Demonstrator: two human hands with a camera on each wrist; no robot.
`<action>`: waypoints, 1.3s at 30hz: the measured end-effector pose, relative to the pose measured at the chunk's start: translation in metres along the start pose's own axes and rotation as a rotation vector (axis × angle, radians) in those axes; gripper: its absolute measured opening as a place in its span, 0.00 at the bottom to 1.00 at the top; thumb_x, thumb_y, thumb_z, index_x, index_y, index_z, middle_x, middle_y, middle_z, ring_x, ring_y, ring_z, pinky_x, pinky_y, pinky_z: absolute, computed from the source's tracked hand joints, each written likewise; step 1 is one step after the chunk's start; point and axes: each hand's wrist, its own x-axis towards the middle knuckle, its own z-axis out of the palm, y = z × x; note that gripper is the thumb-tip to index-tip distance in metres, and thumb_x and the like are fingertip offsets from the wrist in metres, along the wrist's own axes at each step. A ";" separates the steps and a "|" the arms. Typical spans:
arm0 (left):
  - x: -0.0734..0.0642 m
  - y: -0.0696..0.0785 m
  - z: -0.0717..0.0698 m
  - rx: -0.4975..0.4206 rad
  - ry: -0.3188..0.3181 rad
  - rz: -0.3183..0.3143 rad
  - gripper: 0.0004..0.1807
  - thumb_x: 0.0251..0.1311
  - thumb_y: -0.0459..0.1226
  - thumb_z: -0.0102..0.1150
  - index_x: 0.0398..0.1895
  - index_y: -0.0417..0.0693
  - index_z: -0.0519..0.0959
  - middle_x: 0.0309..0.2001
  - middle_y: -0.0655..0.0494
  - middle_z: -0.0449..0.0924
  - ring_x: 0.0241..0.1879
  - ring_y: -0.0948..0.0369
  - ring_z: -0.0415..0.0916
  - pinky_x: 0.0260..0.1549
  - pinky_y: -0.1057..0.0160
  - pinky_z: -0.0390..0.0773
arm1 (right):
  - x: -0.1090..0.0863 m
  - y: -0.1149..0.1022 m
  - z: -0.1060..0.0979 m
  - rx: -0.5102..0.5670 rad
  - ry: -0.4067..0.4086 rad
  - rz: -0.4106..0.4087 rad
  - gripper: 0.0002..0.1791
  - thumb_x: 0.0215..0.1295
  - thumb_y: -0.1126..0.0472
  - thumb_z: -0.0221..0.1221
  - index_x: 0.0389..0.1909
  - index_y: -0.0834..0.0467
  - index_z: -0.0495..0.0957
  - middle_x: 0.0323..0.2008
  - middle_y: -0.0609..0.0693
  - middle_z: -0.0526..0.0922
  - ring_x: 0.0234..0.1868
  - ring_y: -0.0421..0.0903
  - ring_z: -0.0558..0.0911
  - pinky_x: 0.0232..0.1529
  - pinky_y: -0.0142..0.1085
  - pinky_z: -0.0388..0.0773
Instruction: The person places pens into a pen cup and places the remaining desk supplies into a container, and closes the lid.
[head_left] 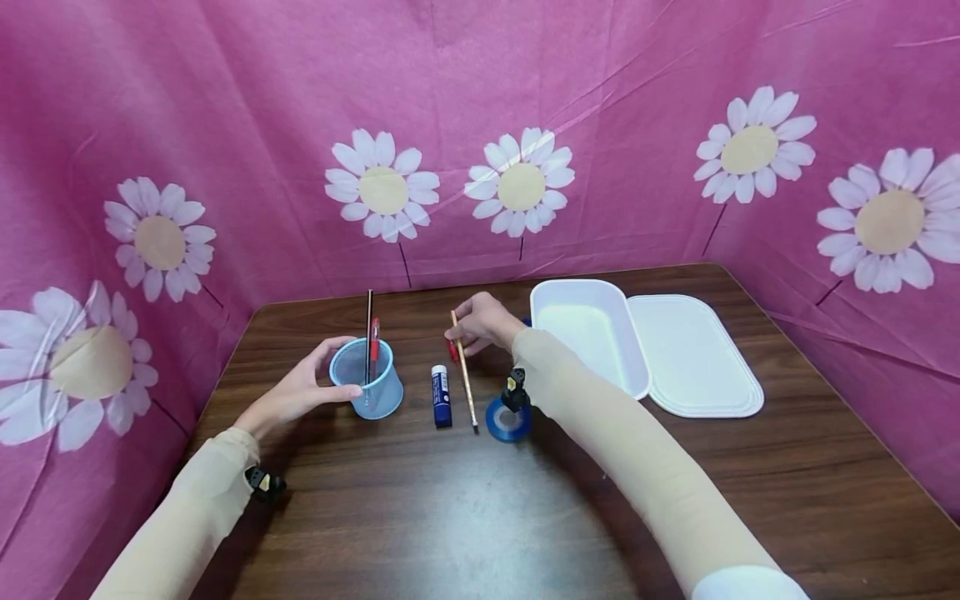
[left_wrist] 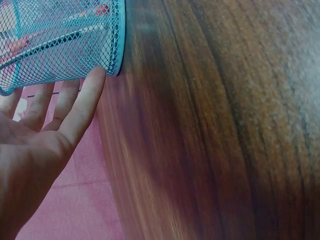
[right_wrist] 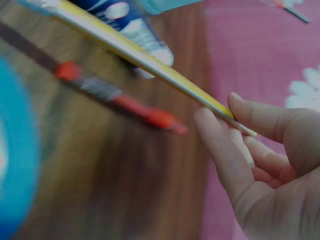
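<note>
My left hand (head_left: 311,383) holds a light-blue mesh pen cup (head_left: 382,396) at its side, thumb near the front rim. A dark pencil (head_left: 368,333) and a red pen (head_left: 375,342) stand in the cup. Between the thumb and fingers of my right hand (head_left: 483,323) is the handle end of a paintbrush (head_left: 465,375), its dark bristles pointing down toward me. Under the brush, a red pen (right_wrist: 125,100) lies on the table, blurred in the right wrist view. A blue glue stick (head_left: 442,398) with a white end is left of the brush.
A blue tape roll (head_left: 508,421) lies below my right wrist. Farther right are a white plastic box (head_left: 592,333) and its flat white lid (head_left: 697,358) on the brown wooden table (head_left: 450,533). A pink flowered cloth (head_left: 450,67) hangs behind.
</note>
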 end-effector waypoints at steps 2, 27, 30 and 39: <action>0.000 0.000 0.000 0.001 0.001 -0.004 0.42 0.60 0.36 0.73 0.74 0.50 0.60 0.65 0.45 0.70 0.63 0.49 0.67 0.54 0.67 0.75 | -0.003 -0.013 -0.003 0.030 -0.035 -0.016 0.21 0.64 0.68 0.68 0.56 0.69 0.77 0.41 0.64 0.87 0.34 0.52 0.88 0.37 0.43 0.87; 0.002 0.002 -0.003 0.003 -0.007 -0.019 0.42 0.60 0.36 0.73 0.74 0.51 0.60 0.65 0.46 0.70 0.63 0.50 0.67 0.54 0.65 0.76 | -0.031 -0.090 -0.017 0.462 -0.178 -0.270 0.19 0.70 0.60 0.65 0.59 0.61 0.79 0.53 0.57 0.84 0.47 0.58 0.87 0.47 0.47 0.85; 0.004 0.002 -0.002 0.006 -0.001 -0.014 0.42 0.59 0.36 0.73 0.74 0.51 0.61 0.64 0.45 0.71 0.63 0.50 0.68 0.55 0.63 0.75 | -0.030 -0.090 -0.013 0.477 -0.160 -0.322 0.18 0.70 0.61 0.65 0.57 0.61 0.80 0.53 0.56 0.85 0.46 0.56 0.87 0.47 0.46 0.85; 0.003 -0.001 -0.002 0.001 -0.004 -0.018 0.42 0.59 0.36 0.73 0.74 0.50 0.60 0.65 0.45 0.71 0.63 0.51 0.68 0.55 0.65 0.76 | -0.025 -0.086 0.006 0.382 -0.162 -0.372 0.16 0.67 0.61 0.67 0.53 0.61 0.83 0.42 0.60 0.88 0.47 0.62 0.86 0.44 0.48 0.86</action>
